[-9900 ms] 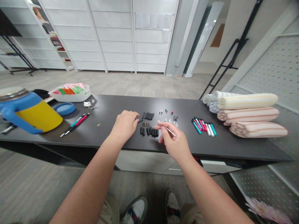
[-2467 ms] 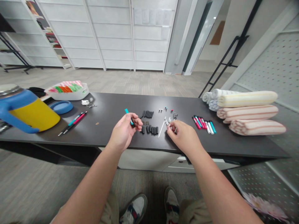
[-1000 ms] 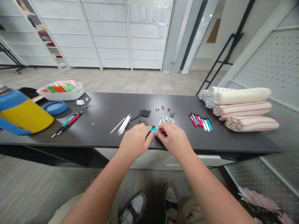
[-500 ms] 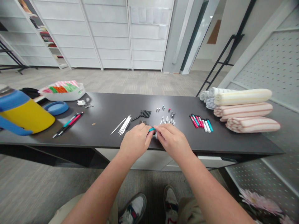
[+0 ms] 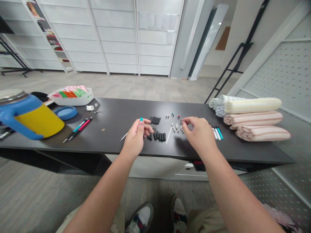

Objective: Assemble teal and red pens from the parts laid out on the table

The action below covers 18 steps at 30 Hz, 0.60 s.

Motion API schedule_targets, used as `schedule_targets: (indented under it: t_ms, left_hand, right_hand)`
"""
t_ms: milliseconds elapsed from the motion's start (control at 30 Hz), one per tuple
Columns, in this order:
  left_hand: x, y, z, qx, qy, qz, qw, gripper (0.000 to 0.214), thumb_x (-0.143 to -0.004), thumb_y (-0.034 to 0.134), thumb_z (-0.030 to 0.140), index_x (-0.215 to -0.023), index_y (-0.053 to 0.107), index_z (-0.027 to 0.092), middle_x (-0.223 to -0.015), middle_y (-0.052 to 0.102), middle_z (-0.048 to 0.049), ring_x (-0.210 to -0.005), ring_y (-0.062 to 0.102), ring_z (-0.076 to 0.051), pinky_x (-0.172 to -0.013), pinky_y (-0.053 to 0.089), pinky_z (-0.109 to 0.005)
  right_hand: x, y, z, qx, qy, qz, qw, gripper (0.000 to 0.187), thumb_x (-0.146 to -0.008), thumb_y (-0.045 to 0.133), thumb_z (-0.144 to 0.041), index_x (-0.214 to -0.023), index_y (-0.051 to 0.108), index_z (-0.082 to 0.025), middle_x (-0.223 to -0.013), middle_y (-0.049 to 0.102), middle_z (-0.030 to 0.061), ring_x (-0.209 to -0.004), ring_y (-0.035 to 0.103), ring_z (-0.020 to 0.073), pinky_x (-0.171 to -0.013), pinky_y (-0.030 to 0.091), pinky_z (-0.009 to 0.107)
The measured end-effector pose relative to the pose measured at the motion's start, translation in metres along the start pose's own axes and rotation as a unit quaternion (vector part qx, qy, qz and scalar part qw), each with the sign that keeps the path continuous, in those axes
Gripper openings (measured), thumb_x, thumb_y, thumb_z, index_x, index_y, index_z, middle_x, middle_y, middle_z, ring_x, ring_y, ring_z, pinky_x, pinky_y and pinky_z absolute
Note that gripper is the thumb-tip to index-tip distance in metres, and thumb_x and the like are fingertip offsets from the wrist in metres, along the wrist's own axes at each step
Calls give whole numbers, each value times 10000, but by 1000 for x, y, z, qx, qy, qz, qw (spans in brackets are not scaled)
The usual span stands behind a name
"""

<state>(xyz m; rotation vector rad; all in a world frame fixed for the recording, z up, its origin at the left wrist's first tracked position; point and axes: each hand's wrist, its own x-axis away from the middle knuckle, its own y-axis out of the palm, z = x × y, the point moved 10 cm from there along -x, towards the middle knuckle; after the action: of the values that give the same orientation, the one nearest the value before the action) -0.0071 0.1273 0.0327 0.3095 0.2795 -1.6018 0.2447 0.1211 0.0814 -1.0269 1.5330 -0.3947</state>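
My left hand (image 5: 136,136) is closed around a teal pen barrel (image 5: 141,119), whose end sticks up above the thumb. My right hand (image 5: 201,134) reaches over the small metal parts (image 5: 181,121), thumb and forefinger pressed together; whatever is between them cannot be made out. Small white and silver tips (image 5: 175,127) lie just left of those fingers. Black rubber grips (image 5: 159,136) are lined up beside my left hand, with black tubes (image 5: 155,120) behind. One white refill (image 5: 168,136) lies right of the grips. White and teal barrels (image 5: 217,133) are partly hidden by my right hand.
Two whole pens (image 5: 77,129) lie at the left of the dark table (image 5: 121,111), near a yellow and blue jug (image 5: 36,118), a blue lid (image 5: 66,112) and a white basket (image 5: 84,98). Rolled towels (image 5: 257,119) are stacked at the right end.
My hands have parted from the teal barrel they both held. The left keeps it, moving left and turning it upright; the right has moved right, to the small metal parts.
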Motion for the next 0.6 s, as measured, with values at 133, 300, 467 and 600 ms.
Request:
schedule_targets:
  t_ms: [133, 300, 467, 600]
  left_hand:
    - [1, 1, -3, 10, -11, -8, 1000, 390, -1107, 392, 533, -1185, 580, 200, -902, 736, -49, -786, 618, -159, -741, 481, -289]
    - [-1, -3, -3, 47, -8, -5, 999, 381, -1087, 460, 519, -1120, 650, 191, -1013, 739, -81, -866, 638, -166, -767, 499, -286]
    - [-2, -7, -10, 78, -38, 3, 996, 392, -1054, 537, 519, -1103, 735, 185, -1004, 716, -74, -872, 616, -164, -752, 492, -270]
    - [-1, -12, -13, 76, -52, 22, 996, 395, -1027, 579, 529, -1078, 775, 190, -942, 666, -55, -840, 591, -161, -744, 479, -267]
  right_hand:
    - [-32, 22, 12, 78, 11, -91, 993, 142, -926, 674, -232, -968, 806, -201, -921, 803, 89, -863, 680, 266, -868, 470, 395]
    - [-36, 20, -17, 71, -19, -124, 990, 155, -942, 664, -201, -1005, 805, -208, -947, 791, 73, -851, 700, 238, -766, 472, 336]
    - [3, 37, -55, 57, -91, -195, 975, 158, -946, 690, -146, -992, 811, -237, -951, 771, 66, -798, 711, 202, -727, 482, 299]
    - [20, 55, -67, 81, -142, -258, 952, 172, -916, 712, -89, -901, 807, -232, -894, 749, 73, -754, 711, 204, -650, 460, 292]
